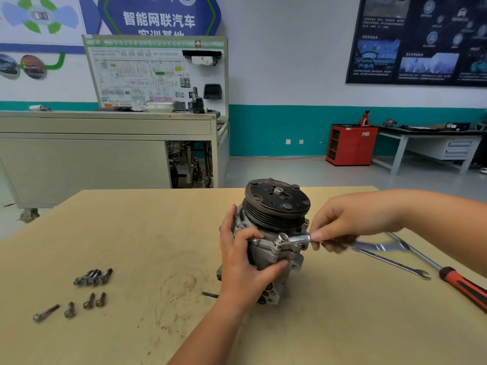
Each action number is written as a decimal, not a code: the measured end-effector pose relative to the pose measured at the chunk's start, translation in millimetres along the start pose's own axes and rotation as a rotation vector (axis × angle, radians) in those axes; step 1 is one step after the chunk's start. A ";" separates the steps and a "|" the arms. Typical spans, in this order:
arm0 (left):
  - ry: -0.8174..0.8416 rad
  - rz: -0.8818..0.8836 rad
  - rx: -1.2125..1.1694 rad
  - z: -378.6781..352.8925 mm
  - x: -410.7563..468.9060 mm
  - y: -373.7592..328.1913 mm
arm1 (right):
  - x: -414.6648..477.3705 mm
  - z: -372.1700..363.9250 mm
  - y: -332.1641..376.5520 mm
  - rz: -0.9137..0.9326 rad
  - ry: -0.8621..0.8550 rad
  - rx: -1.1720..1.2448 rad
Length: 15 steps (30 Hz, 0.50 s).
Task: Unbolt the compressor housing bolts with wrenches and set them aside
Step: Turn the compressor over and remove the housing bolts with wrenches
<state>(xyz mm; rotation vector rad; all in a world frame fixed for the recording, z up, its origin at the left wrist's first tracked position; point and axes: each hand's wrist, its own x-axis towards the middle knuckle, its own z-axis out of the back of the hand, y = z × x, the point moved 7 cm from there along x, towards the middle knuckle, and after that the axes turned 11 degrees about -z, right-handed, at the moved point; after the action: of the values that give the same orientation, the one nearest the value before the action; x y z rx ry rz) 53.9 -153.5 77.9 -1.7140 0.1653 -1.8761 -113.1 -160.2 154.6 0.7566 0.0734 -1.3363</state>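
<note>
The compressor [274, 233] stands on the wooden table [131, 233], its dark pulley tilted up and away. My left hand [243, 262] grips the silver housing from the near left side, thumb on top and fingers round the front. My right hand [342, 225] pinches a wrench [297, 239] whose head sits on a bolt at the housing's upper right flange; the wrench handle is blurred. Several removed bolts [93, 277] lie in a cluster at the left, with more loose bolts [71, 308] just below them.
A second open-end wrench [395, 264] lies to the right of the compressor. A red-and-black handled tool [463, 285] lies at the table's right edge. A short dark piece [210, 294] sits near my left wrist. Beyond the table stand a cabinet bench and a red cabinet.
</note>
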 end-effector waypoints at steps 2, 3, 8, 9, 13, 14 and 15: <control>0.000 0.004 -0.004 0.0 0.3 0.1 | -6.7 -12.5 -5.1 -0.032 0.177 0.147; -0.001 0.002 -0.004 0.0 0.3 0.1 | -9.9 -18.9 -4.2 -0.030 0.236 0.210; -0.018 -0.019 0.000 0.5 -0.8 0.2 | -9.4 -45.9 9.0 0.013 0.328 0.468; -0.020 -0.024 0.006 0.5 -0.7 -0.1 | -8.6 -48.3 11.1 0.011 0.331 0.489; -0.020 -0.028 0.013 1.0 0.0 -1.0 | -6.5 -54.8 15.7 -0.020 0.343 0.557; -0.018 -0.027 0.012 1.1 -0.4 -1.0 | -6.0 -55.2 15.6 -0.026 0.336 0.554; -0.016 -0.027 0.010 1.2 -0.6 -0.7 | -5.6 -53.9 15.1 -0.030 0.325 0.537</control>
<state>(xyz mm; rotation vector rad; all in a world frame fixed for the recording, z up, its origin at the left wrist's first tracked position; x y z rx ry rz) 54.7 -152.3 77.8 -1.7324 0.1276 -1.8786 -81.4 -126.3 122.8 1.4299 -0.0187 -1.2611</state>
